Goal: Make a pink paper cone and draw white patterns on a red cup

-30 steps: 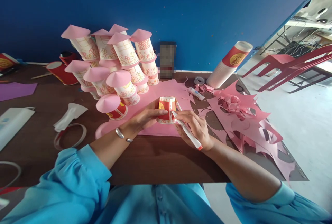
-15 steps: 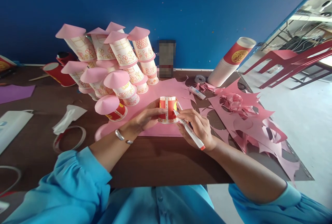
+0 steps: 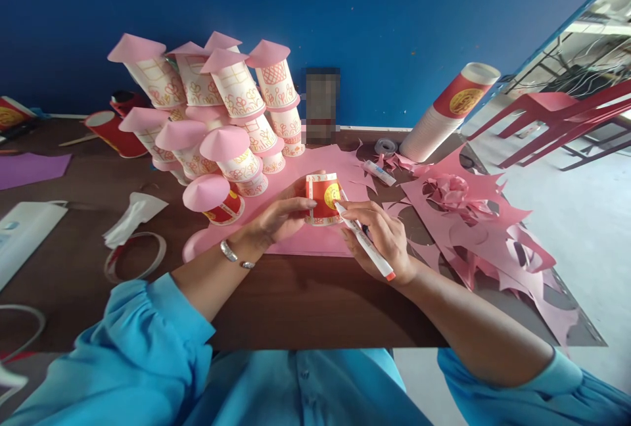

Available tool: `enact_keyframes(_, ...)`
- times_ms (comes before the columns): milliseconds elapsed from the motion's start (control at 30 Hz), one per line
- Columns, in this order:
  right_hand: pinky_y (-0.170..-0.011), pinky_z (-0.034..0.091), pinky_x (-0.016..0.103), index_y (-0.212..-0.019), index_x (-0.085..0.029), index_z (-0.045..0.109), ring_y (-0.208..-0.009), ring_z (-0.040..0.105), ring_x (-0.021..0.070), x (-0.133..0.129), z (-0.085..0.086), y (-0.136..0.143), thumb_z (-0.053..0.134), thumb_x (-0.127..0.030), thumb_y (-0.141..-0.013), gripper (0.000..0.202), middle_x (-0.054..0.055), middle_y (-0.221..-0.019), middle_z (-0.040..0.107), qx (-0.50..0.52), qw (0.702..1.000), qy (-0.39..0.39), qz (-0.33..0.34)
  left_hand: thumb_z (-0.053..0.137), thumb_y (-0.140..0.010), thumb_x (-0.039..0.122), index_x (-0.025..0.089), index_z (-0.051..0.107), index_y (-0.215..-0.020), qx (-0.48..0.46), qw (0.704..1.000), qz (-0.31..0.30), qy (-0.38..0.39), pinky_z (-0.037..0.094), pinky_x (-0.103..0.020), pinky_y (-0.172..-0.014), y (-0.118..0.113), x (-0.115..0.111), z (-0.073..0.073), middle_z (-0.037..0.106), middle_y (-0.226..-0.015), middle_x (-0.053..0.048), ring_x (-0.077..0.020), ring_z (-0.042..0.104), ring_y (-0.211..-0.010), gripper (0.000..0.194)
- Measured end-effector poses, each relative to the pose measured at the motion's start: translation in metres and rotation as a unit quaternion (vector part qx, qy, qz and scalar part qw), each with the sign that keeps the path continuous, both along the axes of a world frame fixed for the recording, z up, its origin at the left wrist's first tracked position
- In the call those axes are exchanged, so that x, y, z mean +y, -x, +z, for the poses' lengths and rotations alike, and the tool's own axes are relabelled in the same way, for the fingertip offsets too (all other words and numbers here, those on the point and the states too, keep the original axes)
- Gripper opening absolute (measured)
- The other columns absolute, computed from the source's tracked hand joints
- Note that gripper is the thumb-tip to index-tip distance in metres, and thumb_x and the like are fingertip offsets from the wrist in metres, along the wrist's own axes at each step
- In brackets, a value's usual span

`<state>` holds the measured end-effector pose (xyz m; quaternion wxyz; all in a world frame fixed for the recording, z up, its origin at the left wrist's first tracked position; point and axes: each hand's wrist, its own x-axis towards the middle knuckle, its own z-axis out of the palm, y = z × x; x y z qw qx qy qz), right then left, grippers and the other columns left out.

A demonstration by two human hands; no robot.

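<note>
Red-and-white cup [image 3: 323, 200] held above near edge of pink sheet [image 3: 315, 242], its left side pinched by fingers of left hand [image 3: 286, 215]. White marker [image 3: 367, 242] gripped between fingers of right hand [image 3: 382, 238], tip placed at cup's right side. Cone-topped cups [image 3: 224, 146] grouped at far left on dark surface [image 3: 315, 301]; paper scraps [image 3: 473, 229] strewn at right.

Dark table [image 3: 315, 307] under pink paper [image 3: 315, 245]

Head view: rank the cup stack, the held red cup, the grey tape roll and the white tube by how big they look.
1. Cup stack
2. Red cup
3. White tube and grey tape roll: too close to rank, one longer, the other rounder.
</note>
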<state>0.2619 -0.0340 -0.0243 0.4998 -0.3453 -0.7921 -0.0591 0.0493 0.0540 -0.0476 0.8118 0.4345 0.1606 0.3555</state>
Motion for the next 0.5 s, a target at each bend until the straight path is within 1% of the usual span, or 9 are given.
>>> enact_keyframes(67,-0.078,0.070,0.030,-0.130,-0.024,0.067,-0.098,0.087,0.0226,0.000,0.000,0.000,0.067,-0.019,-0.109,0.022,0.008,-0.105,0.085,-0.005,1.000,0.005,0.002,0.084,-0.088,0.027,0.023,0.071,-0.149,-0.007,1.000,0.002,0.000,0.060,-0.050,-0.113,0.000,0.002,-0.002,0.084,-0.132,-0.012,-0.0361,0.078,-0.131,0.063)
enact_keyframes(100,-0.077,0.070,0.030,-0.131,-0.025,0.067,-0.098,0.087,0.0227,-0.001,-0.001,0.000,0.067,-0.018,-0.108,0.024,0.008,-0.107,0.086,-0.008,1.000,0.008,0.003,0.084,-0.087,0.028,0.022,0.071,-0.148,-0.009,1.000,-0.001,0.001,0.061,-0.050,-0.112,0.000,0.002,-0.003,0.084,-0.131,-0.013,-0.0365,0.078,-0.130,0.062)
enact_keyframes(167,-0.075,0.069,0.029,-0.131,-0.024,0.067,-0.099,0.087,0.0230,-0.001,-0.001,0.000,0.069,-0.017,-0.107,0.025,0.010,-0.111,0.087,-0.011,1.000,0.010,0.007,0.086,-0.084,0.030,0.020,0.075,-0.142,-0.006,1.000,-0.010,0.006,0.064,-0.047,-0.104,-0.001,0.002,-0.003,0.086,-0.126,-0.014,-0.0369,0.080,-0.124,0.059)
enact_keyframes(233,-0.076,0.070,0.029,-0.131,-0.024,0.066,-0.098,0.088,0.0233,-0.002,-0.002,0.001,0.069,-0.017,-0.108,0.024,0.012,-0.111,0.087,-0.012,1.000,0.005,0.012,0.088,-0.084,0.034,0.019,0.078,-0.134,0.005,1.000,-0.018,0.006,0.065,-0.044,-0.097,-0.001,0.000,0.000,0.086,-0.121,-0.014,-0.0356,0.082,-0.116,0.053)
enact_keyframes(300,-0.079,0.071,0.030,-0.131,-0.023,0.066,-0.098,0.088,0.0232,-0.002,-0.002,0.002,0.067,-0.018,-0.109,0.023,0.011,-0.107,0.087,-0.013,1.000,-0.002,0.017,0.089,-0.088,0.035,0.018,0.079,-0.129,0.027,0.999,-0.021,-0.001,0.064,-0.041,-0.095,-0.002,-0.003,0.005,0.086,-0.120,-0.014,-0.0325,0.082,-0.112,0.046)
enact_keyframes(400,-0.083,0.073,0.031,-0.131,-0.021,0.065,-0.098,0.088,0.0229,-0.002,-0.001,0.003,0.065,-0.019,-0.111,0.020,0.012,-0.106,0.086,-0.017,1.000,-0.010,0.022,0.092,-0.090,0.032,0.016,0.079,-0.126,0.059,0.998,-0.018,-0.003,0.062,-0.038,-0.095,-0.004,-0.007,0.011,0.086,-0.119,-0.014,-0.0288,0.082,-0.108,0.041)
enact_keyframes(500,-0.084,0.072,0.031,-0.128,-0.021,0.065,-0.102,0.088,0.0236,-0.001,-0.001,0.002,0.064,-0.019,-0.112,0.017,0.014,-0.108,0.086,-0.021,1.000,-0.010,0.010,0.093,-0.089,0.029,0.016,0.078,-0.127,0.050,0.999,-0.016,0.015,0.062,-0.039,-0.095,-0.003,-0.006,0.010,0.086,-0.118,-0.014,-0.0285,0.082,-0.106,0.042)
